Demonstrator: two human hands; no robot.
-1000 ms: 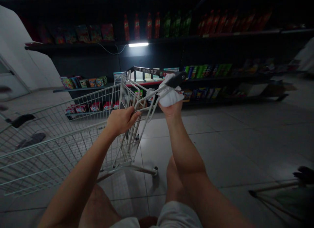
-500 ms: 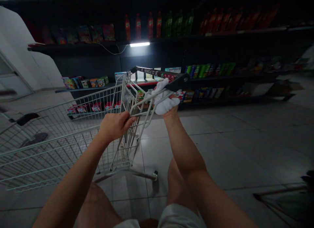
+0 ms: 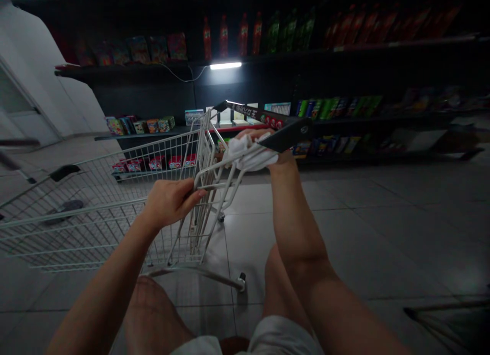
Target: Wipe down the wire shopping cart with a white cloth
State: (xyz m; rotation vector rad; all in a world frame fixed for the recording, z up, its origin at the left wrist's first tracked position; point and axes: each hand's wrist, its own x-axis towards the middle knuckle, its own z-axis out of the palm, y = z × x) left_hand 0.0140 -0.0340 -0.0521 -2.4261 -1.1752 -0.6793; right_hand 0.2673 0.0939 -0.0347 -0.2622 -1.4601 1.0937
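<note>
A wire shopping cart (image 3: 115,212) stands in front of me, its handle end turned to the right. My left hand (image 3: 172,202) is closed around the top corner of its frame, thumb pointing right. Further right, my right hand (image 3: 264,146) holds a white cloth (image 3: 248,153) wrapped against the metal bar just below the cart's dark handle bracket (image 3: 289,135). The bracket and the cloth hide part of the right fingers. The dark push handle (image 3: 256,114) with printed lettering runs behind the cloth.
Behind the cart, a dark shelf unit (image 3: 145,97) carries red bottles (image 3: 244,34), green bottles (image 3: 290,32), boxes and bags. A lit tube lamp (image 3: 225,66) hangs under one shelf. One cart wheel (image 3: 241,282) rests on the tiled floor (image 3: 344,243) near my knees.
My right hand has shifted the cloth slightly up along the bar, and the cloth looks more bunched under the bracket. The left hand stays on the frame; the view has moved a little.
</note>
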